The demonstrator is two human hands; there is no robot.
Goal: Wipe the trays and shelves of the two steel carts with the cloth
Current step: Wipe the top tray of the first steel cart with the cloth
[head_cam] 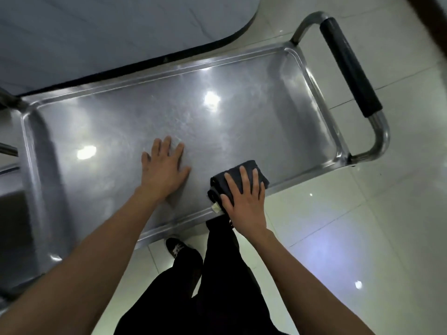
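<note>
Folded dark cloth (238, 183) on the top tray (135, 117) of a steel cart (377, 139), near its front rim; right hand (244, 201) flat on it, fingers straight, likely pressing to wipe; left hand (164, 168) spread bare on the tray, holding nothing, probably steadying the cart; lower shelves hidden beneath; second cart barely visible at left edge, cut off.

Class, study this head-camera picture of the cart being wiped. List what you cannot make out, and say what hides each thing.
- Lower shelves: hidden in the head view beneath the top tray.
- Second cart: only steel parts at the left edge, cut off.
- Cloth: largely covered by the right hand.
- Tray surface under the flat left hand: hidden.
- Dirt or wetness: masked by glare.
- Cloth's label: too small to read.
</note>
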